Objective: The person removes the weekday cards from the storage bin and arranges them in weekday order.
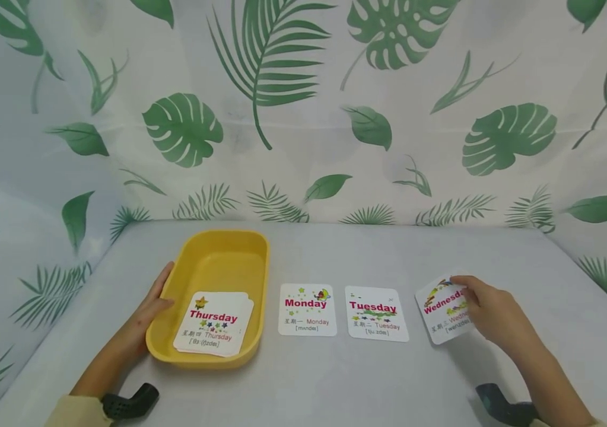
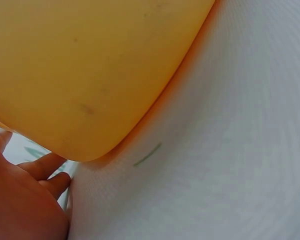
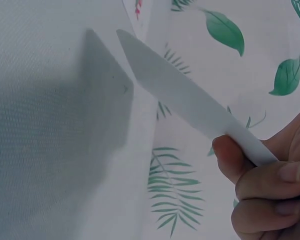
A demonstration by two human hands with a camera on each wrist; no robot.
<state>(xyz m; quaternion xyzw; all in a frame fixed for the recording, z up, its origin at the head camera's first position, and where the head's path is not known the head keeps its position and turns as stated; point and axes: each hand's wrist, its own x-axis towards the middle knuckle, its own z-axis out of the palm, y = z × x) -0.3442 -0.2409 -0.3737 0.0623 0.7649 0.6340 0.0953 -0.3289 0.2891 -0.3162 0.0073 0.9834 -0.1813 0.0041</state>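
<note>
My right hand (image 1: pixel 495 308) pinches the Wednesday card (image 1: pixel 439 305) by its right side. In the right wrist view the flashcard (image 3: pixel 175 90) is tilted and held off the white surface, its plain back showing, with a shadow beside it. My left hand (image 1: pixel 145 314) rests against the left side of the yellow tray (image 1: pixel 228 237), its fingers fairly straight along the outer wall (image 2: pixel 90 75). A small stack of cards lies inside the tray, the Thursday card (image 1: pixel 212 323) on top. To the tray's right lie the Monday card (image 1: pixel 307 311) and the Tuesday card (image 1: pixel 377 314), face up in a row.
The white tabletop (image 1: pixel 335 379) carries the tray and the row of cards. Behind it hangs a leaf-patterned cloth (image 1: pixel 303 136), which also stands along both sides. Dark wrist devices (image 1: pixel 131 403) show at the bottom near both wrists.
</note>
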